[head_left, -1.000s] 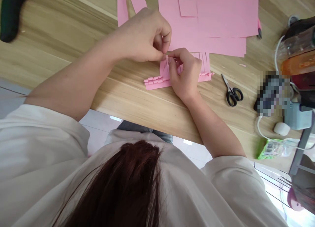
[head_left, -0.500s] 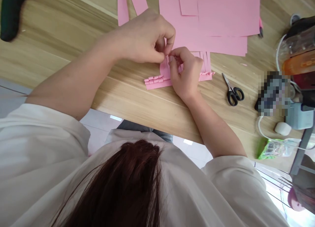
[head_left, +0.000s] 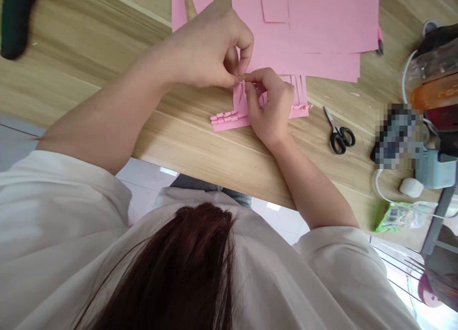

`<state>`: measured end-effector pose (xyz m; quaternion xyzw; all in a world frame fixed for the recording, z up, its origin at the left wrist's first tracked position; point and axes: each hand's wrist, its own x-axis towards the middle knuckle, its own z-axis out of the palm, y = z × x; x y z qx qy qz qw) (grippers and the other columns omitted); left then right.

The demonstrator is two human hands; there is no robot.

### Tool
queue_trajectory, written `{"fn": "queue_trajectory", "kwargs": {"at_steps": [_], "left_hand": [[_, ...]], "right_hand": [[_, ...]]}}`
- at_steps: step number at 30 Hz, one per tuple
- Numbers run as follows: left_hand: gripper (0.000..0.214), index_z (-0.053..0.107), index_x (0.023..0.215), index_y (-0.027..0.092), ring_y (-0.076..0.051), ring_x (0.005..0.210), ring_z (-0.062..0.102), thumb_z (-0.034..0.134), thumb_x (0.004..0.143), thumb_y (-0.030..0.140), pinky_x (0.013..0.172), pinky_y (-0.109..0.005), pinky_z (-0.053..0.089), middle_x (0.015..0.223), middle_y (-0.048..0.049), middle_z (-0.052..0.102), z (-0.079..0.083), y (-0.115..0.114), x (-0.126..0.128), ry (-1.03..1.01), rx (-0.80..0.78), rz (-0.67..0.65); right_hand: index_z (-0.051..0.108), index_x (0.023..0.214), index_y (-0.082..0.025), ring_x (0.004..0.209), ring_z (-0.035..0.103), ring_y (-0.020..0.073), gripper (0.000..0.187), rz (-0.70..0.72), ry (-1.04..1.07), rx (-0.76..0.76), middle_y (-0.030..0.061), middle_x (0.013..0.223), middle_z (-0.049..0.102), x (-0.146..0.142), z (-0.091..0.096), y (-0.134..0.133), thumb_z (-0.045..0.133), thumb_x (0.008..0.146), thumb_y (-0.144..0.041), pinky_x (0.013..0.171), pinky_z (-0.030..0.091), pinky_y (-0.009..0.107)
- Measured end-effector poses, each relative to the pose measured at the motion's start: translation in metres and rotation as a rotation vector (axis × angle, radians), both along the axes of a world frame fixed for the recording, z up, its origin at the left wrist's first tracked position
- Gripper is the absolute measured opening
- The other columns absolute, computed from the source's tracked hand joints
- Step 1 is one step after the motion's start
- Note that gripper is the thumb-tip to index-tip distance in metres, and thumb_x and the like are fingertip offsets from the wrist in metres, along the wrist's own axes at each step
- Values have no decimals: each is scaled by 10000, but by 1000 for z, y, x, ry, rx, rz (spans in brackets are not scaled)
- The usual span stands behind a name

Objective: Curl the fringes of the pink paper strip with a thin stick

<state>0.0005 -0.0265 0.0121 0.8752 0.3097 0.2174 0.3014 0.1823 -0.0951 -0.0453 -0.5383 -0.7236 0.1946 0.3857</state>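
Fringed paper [head_left: 240, 101] on table [head_left: 200, 134], partly beneath right hand [head_left: 270, 108]; left hand [head_left: 214, 48] and right both show a closed grip on its upper edge, fingertips nearly meeting. Judged risks: uneven pull tearing a narrow tab [head_left: 303, 90] at its root; right palm, if lowered, flattening the curls [head_left: 225, 116].
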Motion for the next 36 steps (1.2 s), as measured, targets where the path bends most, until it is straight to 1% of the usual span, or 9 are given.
{"fn": "queue_trajectory", "kwargs": {"at_steps": [5, 8, 14, 18, 20, 22, 24, 29, 36], "left_hand": [[139, 638, 642, 89, -59, 553, 528, 724, 639, -20, 615, -230, 364, 560, 52, 556, 2, -1, 1, 17, -8, 56], [154, 624, 616, 93, -52, 550, 506, 716, 620, -30, 612, -228, 344, 548, 61, 538, 4, 0, 2, 40, 8, 70], [159, 603, 593, 104, -68, 575, 512, 710, 617, -11, 624, -238, 349, 571, 51, 549, 6, -1, 3, 71, -5, 112], [210, 560, 560, 114, -99, 591, 555, 731, 619, 8, 613, -248, 341, 566, 38, 546, 5, -1, 3, 38, -30, 101], [218, 559, 559, 119, -92, 571, 537, 742, 621, 18, 600, -248, 332, 555, 40, 540, 4, -1, 3, 34, -21, 91], [223, 554, 554, 123, -85, 550, 519, 738, 623, 18, 581, -244, 321, 543, 44, 532, 3, -1, 3, 32, -23, 92], [232, 537, 542, 126, -96, 558, 546, 717, 625, 5, 570, -238, 316, 541, 42, 534, 2, -1, 4, 26, -40, 101], [249, 501, 528, 133, -155, 630, 644, 684, 617, -11, 573, -236, 337, 549, 30, 556, 2, -3, 5, 24, -57, 106], [264, 463, 514, 134, -147, 634, 654, 674, 591, -7, 616, -236, 383, 553, 35, 579, 0, -3, 4, 20, -40, 104]], "right_hand": [[568, 908, -324, 825, 653, 275, 161, -15, -41, 22, 20, 929, 720, -1, 1, -2, 525, 983, -460, 849, 507, 492], [569, 918, -315, 833, 660, 269, 135, -17, -63, 32, 24, 944, 720, -1, 0, -2, 526, 985, -424, 852, 515, 491], [599, 985, -332, 941, 678, 305, 242, -13, -140, -37, 50, 1018, 720, 2, -3, 1, 542, 961, -566, 909, 519, 491], [603, 1029, -338, 938, 675, 296, 260, -22, -186, -24, 53, 1016, 724, 2, -3, 0, 485, 987, -566, 918, 536, 491], [604, 1044, -339, 939, 671, 291, 268, -19, -201, -21, 54, 1016, 727, 1, -2, 0, 463, 998, -561, 922, 540, 492], [608, 1046, -335, 935, 670, 288, 273, -16, -205, -18, 56, 1049, 728, 1, -1, -1, 452, 1003, -555, 929, 536, 496], [613, 1056, -333, 942, 669, 286, 286, -11, -209, -18, 57, 1085, 728, 1, 0, -1, 440, 1007, -556, 939, 529, 498], [618, 1069, -345, 999, 658, 291, 347, 12, -227, -23, 51, 1091, 732, 2, 0, -1, 401, 1003, -607, 964, 508, 501], [627, 1051, -350, 966, 651, 286, 357, 40, -194, -31, 40, 1078, 734, 3, 0, -1, 402, 997, -622, 949, 493, 499]]}}
